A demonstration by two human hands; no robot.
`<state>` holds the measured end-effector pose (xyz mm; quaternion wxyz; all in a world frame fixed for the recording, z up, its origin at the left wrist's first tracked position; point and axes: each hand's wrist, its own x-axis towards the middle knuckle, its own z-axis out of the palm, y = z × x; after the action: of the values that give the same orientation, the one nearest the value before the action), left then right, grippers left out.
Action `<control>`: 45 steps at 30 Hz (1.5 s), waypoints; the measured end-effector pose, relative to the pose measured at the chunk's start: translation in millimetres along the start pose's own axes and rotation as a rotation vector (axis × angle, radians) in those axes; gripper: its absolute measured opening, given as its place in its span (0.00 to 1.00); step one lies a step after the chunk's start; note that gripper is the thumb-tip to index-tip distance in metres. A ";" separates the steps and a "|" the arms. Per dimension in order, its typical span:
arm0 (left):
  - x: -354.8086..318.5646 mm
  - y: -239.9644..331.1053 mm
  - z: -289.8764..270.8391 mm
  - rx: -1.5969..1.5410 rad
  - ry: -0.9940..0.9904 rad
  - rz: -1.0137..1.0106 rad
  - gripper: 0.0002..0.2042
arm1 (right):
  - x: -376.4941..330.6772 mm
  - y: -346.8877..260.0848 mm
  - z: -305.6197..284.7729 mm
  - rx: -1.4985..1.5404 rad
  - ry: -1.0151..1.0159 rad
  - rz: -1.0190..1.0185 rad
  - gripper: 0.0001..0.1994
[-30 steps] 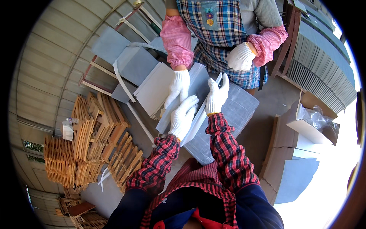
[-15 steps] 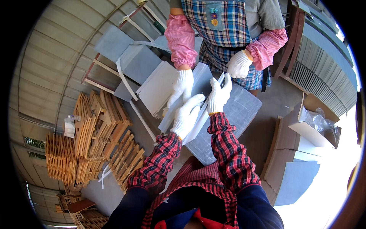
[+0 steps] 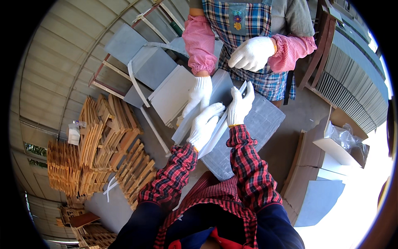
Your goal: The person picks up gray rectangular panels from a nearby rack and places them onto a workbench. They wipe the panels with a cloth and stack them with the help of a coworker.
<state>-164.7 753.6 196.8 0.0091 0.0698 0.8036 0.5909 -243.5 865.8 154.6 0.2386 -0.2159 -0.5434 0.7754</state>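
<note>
My left hand [image 3: 203, 128], in a white knit glove, lies with fingers stretched out against the tilted pale panels. The gloved right hand [image 3: 240, 106] rests along the far part of a narrow white panel [image 3: 215, 139], thumb and fingers apart. This panel leans above a scuffed grey block-like surface [image 3: 248, 130]. Left of it, a grey panel [image 3: 182, 132] stands on edge. Across from me, a co-worker's gloved hand [image 3: 200, 94] reaches down onto the panels beside my left hand. The co-worker's other gloved hand [image 3: 253, 54] is raised before a plaid apron.
Stacked white boards [image 3: 169, 96] and grey boxes [image 3: 154, 66] stand at the left. Wooden frames [image 3: 101, 137] are piled farther left. At the right are an open carton [image 3: 342, 143] with clear plastic and a tall stack of grey sheets [image 3: 348, 83].
The co-worker's hand on the right has lifted from near the panel's far end to in front of the apron. My hands have hardly moved.
</note>
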 end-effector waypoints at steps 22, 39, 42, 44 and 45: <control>-9.4 4.9 4.0 -0.291 0.076 -0.137 0.17 | 8.8 6.3 -41.8 0.332 -0.054 0.018 0.33; -59.7 -28.3 -22.9 -0.144 -0.347 -0.378 0.44 | 12.5 13.5 -32.4 0.214 -0.048 0.025 0.35; -57.9 -28.1 -17.0 -0.048 -0.313 -0.402 0.43 | 8.7 9.9 -29.5 0.216 -0.082 0.054 0.35; -59.5 -24.6 -14.8 -0.087 -0.261 -0.430 0.44 | 7.1 7.3 -28.3 0.235 -0.094 0.081 0.35; -59.1 -20.8 -14.7 -0.070 -0.223 -0.422 0.44 | 8.1 10.3 -27.0 0.268 -0.098 0.062 0.34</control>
<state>-109.7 726.3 177.4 0.2234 -0.0354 0.7734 0.5922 -235.3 887.6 135.7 0.2143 -0.1607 -0.4392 0.8575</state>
